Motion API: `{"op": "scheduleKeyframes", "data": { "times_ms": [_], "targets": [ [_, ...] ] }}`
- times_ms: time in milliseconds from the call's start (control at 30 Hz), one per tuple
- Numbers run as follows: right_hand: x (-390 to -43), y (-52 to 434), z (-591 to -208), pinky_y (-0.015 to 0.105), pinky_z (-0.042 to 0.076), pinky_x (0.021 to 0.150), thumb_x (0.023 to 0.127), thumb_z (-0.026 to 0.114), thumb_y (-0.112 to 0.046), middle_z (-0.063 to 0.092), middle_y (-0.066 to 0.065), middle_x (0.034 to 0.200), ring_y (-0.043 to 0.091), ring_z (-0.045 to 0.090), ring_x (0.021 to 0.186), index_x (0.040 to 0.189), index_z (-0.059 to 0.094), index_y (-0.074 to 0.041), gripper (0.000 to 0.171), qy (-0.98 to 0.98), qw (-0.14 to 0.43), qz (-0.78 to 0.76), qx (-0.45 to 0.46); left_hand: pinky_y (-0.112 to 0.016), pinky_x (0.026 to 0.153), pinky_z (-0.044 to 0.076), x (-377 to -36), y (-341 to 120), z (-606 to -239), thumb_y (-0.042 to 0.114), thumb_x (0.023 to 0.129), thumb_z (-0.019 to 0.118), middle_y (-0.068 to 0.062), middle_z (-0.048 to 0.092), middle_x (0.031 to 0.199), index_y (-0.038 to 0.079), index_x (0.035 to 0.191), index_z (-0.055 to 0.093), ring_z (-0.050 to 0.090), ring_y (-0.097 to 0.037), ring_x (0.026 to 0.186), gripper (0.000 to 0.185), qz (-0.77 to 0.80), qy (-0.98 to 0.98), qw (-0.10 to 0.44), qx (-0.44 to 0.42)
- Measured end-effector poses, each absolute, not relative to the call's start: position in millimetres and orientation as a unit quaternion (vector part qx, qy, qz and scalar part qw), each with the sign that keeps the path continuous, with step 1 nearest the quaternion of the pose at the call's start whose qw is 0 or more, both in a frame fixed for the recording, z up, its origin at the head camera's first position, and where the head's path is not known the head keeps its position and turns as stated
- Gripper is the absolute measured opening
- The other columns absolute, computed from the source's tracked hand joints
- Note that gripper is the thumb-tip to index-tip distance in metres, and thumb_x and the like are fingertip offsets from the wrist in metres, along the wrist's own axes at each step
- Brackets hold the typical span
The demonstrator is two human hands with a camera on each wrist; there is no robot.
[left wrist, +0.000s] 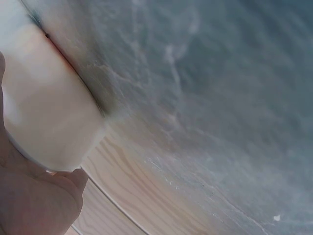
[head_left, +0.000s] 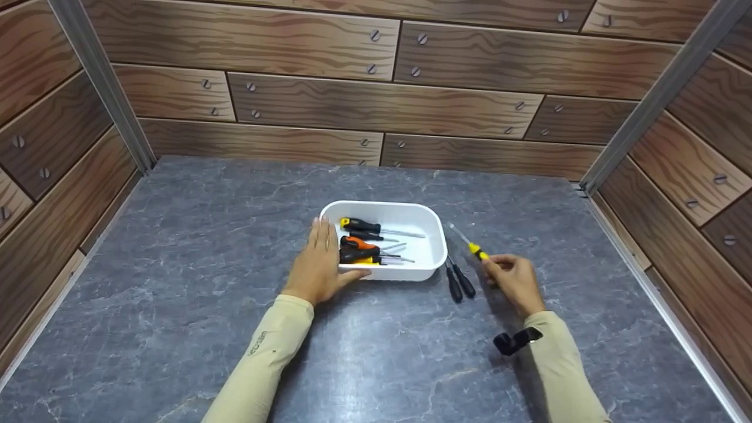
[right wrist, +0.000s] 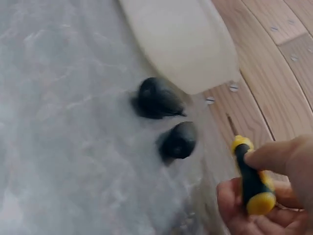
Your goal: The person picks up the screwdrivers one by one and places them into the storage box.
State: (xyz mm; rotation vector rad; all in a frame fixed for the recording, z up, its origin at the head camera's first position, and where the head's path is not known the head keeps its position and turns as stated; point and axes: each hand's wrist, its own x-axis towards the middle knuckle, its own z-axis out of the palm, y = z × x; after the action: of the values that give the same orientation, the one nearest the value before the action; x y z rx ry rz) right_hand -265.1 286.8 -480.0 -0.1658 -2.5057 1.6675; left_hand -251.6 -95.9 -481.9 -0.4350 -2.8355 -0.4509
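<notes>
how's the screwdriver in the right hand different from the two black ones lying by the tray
The yellow-and-black screwdriver is gripped by the right hand and raised, its shaft pointing up and away; the two black screwdrivers lie flat on the table, untouched. Its handle has yellow bands; theirs are plain black. All three are outside the white tray, on its right side.

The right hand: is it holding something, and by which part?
Yes. The right hand grips a yellow-and-black screwdriver by its handle, fingers curled round it, the shaft pointing away beside the white tray.
</notes>
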Motion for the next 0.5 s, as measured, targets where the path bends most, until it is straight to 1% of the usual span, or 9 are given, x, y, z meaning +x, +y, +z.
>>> {"op": "scheduleKeyframes", "data": {
  "times_ms": [167,233,333,367,433,500],
  "targets": [
    [-267.2,292.2,-472.7,0.021,0.058,0.066,0.093,0.071,-0.002,0.070,-0.002,0.074,0.009,0.067,0.064,0.113,0.066,0.016,0.027,-0.735,0.133,0.659,-0.083,-0.050,0.119,0.030,-251.5,-96.0,-481.4,0.077,0.085,0.057,-0.036,0.021,0.159,-0.017,0.151,0.028,0.017,-0.047,0.150,0.118,-0.150,-0.969,0.127,-0.153],
    [-268.3,293.4,-468.0,0.023,0.059,0.069,0.092,0.071,0.002,0.071,0.000,0.077,0.012,0.068,0.065,0.111,0.068,0.014,0.023,-0.689,0.154,0.703,-0.086,-0.050,0.118,0.031,-251.3,-96.0,-481.3,0.077,0.085,0.056,-0.036,0.021,0.159,-0.017,0.151,0.028,0.017,-0.047,0.150,0.118,-0.148,-0.969,0.128,-0.153],
    [-270.9,293.5,-460.3,0.025,0.060,0.071,0.089,0.071,0.009,0.072,0.004,0.083,0.015,0.069,0.067,0.101,0.073,0.007,0.013,-0.616,0.169,0.765,-0.087,-0.050,0.119,0.029,-251.0,-96.3,-481.6,0.077,0.086,0.056,-0.035,0.021,0.159,-0.016,0.151,0.027,0.017,-0.046,0.150,0.118,-0.145,-0.969,0.126,-0.153],
    [-271.8,293.2,-457.4,0.025,0.060,0.072,0.088,0.071,0.011,0.072,0.005,0.085,0.015,0.069,0.068,0.097,0.075,0.004,0.013,-0.596,0.169,0.781,-0.086,-0.050,0.119,0.029,-251.1,-96.3,-481.9,0.077,0.086,0.055,-0.035,0.020,0.160,-0.016,0.151,0.027,0.017,-0.046,0.150,0.118,-0.144,-0.970,0.126,-0.153],
    [-274.1,292.4,-451.0,0.023,0.060,0.071,0.087,0.071,0.013,0.072,0.007,0.087,0.015,0.069,0.070,0.091,0.077,-0.001,0.016,-0.566,0.170,0.802,-0.089,-0.050,0.119,0.028,-251.1,-96.3,-482.3,0.077,0.086,0.055,-0.035,0.020,0.160,-0.016,0.152,0.027,0.017,-0.046,0.150,0.118,-0.146,-0.970,0.124,-0.153],
    [-276.8,291.3,-443.8,0.022,0.059,0.070,0.086,0.071,0.014,0.070,0.008,0.089,0.015,0.067,0.071,0.087,0.078,-0.003,0.019,-0.538,0.173,0.820,-0.092,-0.050,0.119,0.028,-251.0,-96.3,-482.3,0.078,0.085,0.054,-0.034,0.018,0.161,-0.015,0.152,0.026,0.015,-0.046,0.151,0.118,-0.149,-0.970,0.119,-0.151]
  ]
}}
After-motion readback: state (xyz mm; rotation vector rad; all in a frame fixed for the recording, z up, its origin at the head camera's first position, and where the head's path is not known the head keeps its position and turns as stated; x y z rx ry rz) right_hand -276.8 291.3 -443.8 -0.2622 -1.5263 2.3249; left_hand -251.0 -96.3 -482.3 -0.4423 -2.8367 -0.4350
